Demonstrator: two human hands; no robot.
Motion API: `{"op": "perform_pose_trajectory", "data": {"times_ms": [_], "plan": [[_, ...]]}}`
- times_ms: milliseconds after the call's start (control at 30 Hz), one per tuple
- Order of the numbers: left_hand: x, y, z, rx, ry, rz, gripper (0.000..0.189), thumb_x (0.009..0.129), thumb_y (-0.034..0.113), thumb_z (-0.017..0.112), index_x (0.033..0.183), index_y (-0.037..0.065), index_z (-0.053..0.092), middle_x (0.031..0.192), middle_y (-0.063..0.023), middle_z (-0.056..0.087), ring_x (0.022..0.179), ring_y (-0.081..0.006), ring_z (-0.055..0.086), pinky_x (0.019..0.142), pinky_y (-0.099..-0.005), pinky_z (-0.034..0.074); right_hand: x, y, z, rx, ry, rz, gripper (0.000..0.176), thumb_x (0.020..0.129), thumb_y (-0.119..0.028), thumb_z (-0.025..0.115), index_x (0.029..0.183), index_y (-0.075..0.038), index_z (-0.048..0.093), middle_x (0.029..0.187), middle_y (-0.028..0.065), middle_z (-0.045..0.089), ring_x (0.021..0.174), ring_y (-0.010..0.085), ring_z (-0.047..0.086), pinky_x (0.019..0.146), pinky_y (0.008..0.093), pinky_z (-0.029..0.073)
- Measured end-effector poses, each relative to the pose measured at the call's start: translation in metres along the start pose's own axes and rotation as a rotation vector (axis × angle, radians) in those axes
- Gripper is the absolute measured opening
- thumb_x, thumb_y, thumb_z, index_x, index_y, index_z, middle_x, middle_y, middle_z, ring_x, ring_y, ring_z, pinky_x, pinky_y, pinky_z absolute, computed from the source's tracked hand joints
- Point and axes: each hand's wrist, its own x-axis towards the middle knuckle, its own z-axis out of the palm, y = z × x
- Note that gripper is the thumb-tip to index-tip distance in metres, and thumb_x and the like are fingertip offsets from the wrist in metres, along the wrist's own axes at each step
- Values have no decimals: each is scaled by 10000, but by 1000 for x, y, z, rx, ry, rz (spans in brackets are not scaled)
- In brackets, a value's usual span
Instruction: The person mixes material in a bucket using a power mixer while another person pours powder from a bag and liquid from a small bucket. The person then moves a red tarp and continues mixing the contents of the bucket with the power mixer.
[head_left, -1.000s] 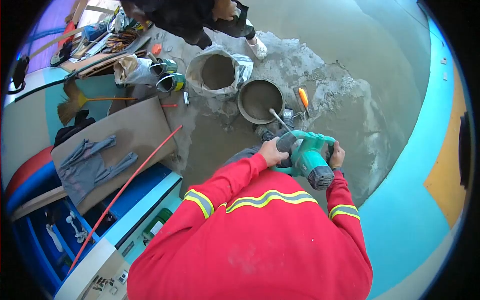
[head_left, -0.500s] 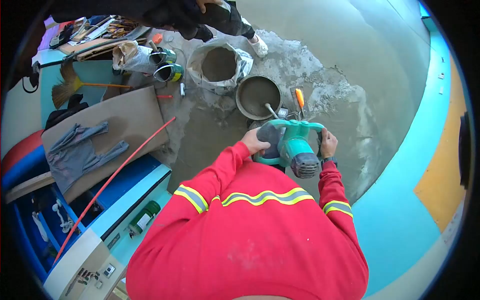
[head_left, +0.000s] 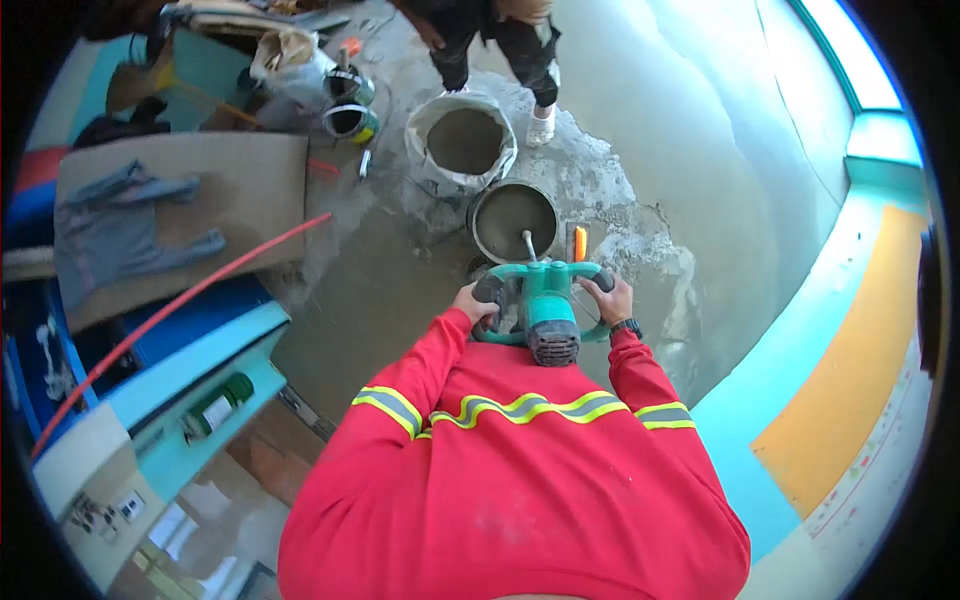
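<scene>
A green handheld power mixer is between my two hands, its dark motor end pointing toward my chest. My left hand is wrapped around its left black grip. Around the right grip closes my right hand, with a dark watch on the wrist. The mixer's pale shaft runs down into a round bucket of grey, wet mix; the shaft's lower end is hidden in it. Just beyond stands an open white bag filled with grey material.
Another person stands behind the bag. An orange-handled trowel lies right of the bucket. Paint cans stand at the back left. A red pole crosses the left side near a brown board. A turquoise-orange wall curves along the right.
The mixer has shifted left and now sits more upright in view. My right hand has moved left with it. The other person's legs now show more fully behind the bag.
</scene>
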Motion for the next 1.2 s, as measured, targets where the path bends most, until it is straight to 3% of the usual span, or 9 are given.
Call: {"op": "perform_pose_trajectory", "data": {"times_ms": [167, 267, 367, 600, 700, 767, 867, 900, 1200], "plan": [[6, 14, 6, 25, -31, 20, 238, 716, 4, 701, 915, 18, 573, 615, -74, 598, 463, -185, 590, 431, -333, 491, 8, 35, -1, 99, -159, 119, 293, 729, -305, 753, 801, -41, 649, 618, -8, 544, 520, 108, 531, 507, 288, 440], [6, 18, 10, 19, -43, 24, 235, 713, 11, 705, 909, 17, 577, 619, -72, 602, 468, -183, 593, 438, -329, 492, 20, 7, -21, 242, -338, 348, 260, 713, -253, 745, 805, -28, 653, 633, 13, 564, 536, 115, 542, 509, 294, 452], [4, 26, 8, -13, -43, 4, 245, 708, 3, 706, 918, 12, 581, 620, -73, 605, 470, -182, 595, 442, -325, 492, 42, 15, -22, 95, -446, 179, 249, 707, -218, 728, 816, -6, 657, 660, 27, 589, 559, 125, 570, 516, 301, 476], [5, 5, -17, -172, -44, -58, 277, 719, -1, 748, 951, 11, 598, 698, -95, 634, 510, -199, 618, 484, -336, 516, 45, -36, -6, 5, -362, 224, 261, 691, -219, 716, 784, 18, 660, 613, 53, 601, 515, 137, 593, 487, 304, 495], [7, 12, -11, -582, -136, -246, 318, 849, 317, 670, 962, 25, 617, 729, -107, 645, 502, -216, 610, 507, -370, 525, 49, -34, -10, -6, -342, 166, 332, 668, -281, 741, 819, 8, 675, 603, 60, 611, 496, 148, 596, 490, 315, 496], [15, 20, -5, -700, -218, -209, 632, 865, 650, 537, 914, 27, 627, 687, -120, 631, 486, -236, 591, 507, -401, 514, 49, -31, -14, -37, -373, 182, 397, 654, -319, 742, 851, 21, 682, 639, 105, 652, 561, 197, 648, 554, 339, 518], [33, 37, -3, -339, -136, -447, 664, 817, 689, 570, 823, 27, 616, 609, -117, 596, 476, -247, 575, 489, -401, 494, 51, -20, -11, -89, -336, 63, 426, 633, -332, 730, 838, 38, 680, 673, 159, 670, 628, 256, 674, 614, 370, 523], [33, 37, 0, -314, -120, -435, 670, 798, 700, 587, 742, 33, 599, 550, -102, 559, 458, -249, 553, 476, -392, 474, 51, -8, -3, -96, -246, -33, 299, 678, -253, 715, 825, 3, 670, 584, 41, 589, 487, 134, 572, 478, 320, 482], [17, 69, -1, -79, 150, -339, 678, 809, 687, 582, 707, 18, 610, 562, -108, 565, 459, -242, 553, 465, -381, 470, 39, -23, 0, 54, -211, -101, 334, 668, -308, 712, 728, 15, 651, 543, 85, 584, 480, 182, 589, 498, 370, 470]]}}
